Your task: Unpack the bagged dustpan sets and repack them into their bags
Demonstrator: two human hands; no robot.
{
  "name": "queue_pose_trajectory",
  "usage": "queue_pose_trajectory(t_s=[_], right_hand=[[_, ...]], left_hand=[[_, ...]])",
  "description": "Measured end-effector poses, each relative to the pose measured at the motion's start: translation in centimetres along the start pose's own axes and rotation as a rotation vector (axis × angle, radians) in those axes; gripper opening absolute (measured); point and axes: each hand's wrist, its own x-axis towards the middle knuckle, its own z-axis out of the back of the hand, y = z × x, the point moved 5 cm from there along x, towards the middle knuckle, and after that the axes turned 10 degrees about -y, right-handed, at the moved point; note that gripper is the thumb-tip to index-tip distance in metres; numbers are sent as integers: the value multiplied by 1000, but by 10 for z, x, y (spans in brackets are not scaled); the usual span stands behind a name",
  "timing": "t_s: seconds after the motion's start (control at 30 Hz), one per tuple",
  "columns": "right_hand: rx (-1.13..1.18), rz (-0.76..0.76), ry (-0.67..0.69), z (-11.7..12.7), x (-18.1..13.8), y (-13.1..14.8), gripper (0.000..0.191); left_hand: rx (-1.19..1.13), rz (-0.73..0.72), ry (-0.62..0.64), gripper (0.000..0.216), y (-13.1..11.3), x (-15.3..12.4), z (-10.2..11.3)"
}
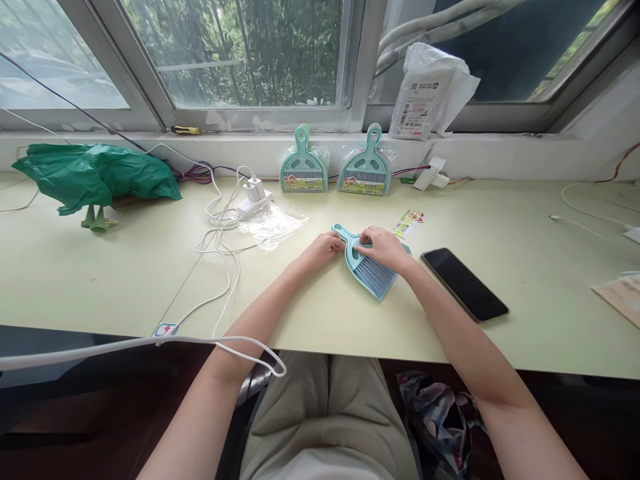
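Left package: clear plastic wrap holding a mint-green dustpan with a brush and a printed label, the left packaged set standing against the wall at the back of the table.
Right package: the right packaged set, much the same, upright just beside it; handle outlines overlap at the top of both, and how many pieces are stacked cannot be told.
Green bag: the green plastic bag lies crumpled at the far left; its contents are hidden.
White bag: the white plastic bag stands on the sill, its printed label facing out; what it holds cannot be told.
Loose wrap: a clear plastic wrapper lies flat and crinkled by the power strip.
Dustpan and brush: the dustpan and brush set rests on the table in front of the person, between the hands, handle toward the back left, bristles toward the person.
Right hand: the right hand reaches over the set from the right, thumb and fingertips grasping its upper part, above the bristles.
Left hand: the left hand has curled fingers at the handle's left edge; whether they pinch it cannot be told.
Look: light turquoise plastic, looped handle, grey-blue bristles fanning out.
Nearby: a printed card behind the right hand, a dark phone to its right.
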Motion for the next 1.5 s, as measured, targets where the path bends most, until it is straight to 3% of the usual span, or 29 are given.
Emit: queue_pose_trajectory(t_s=[0.23, 0.47, 0.53, 0.63, 0.8, 1.1, 1.5], right_hand=[[27, 24, -2, -4, 2, -7, 16], [110, 120, 26, -7, 4, -11, 15], [137, 143, 35, -6, 4, -10, 15], [185, 170, 52, -7, 3, -7, 15], [257, 173, 54, -9, 2, -5, 14], [341, 144, 31, -8, 4, -8, 17], [295, 111, 8, -8, 8, -21, 17]], left_hand=[[12, 3, 0, 36, 3, 2, 4], [418, 12, -60, 19, 23, -1, 34], [472, -32, -87, 24, 21, -2, 39], [533, -150, -91, 40, 10, -2, 34], [653, -314, -16, 24, -2, -4, 17], [764, -511, -71, 32, -8, -11, 18], [777, -477, 15, 33, -11, -9, 8]])
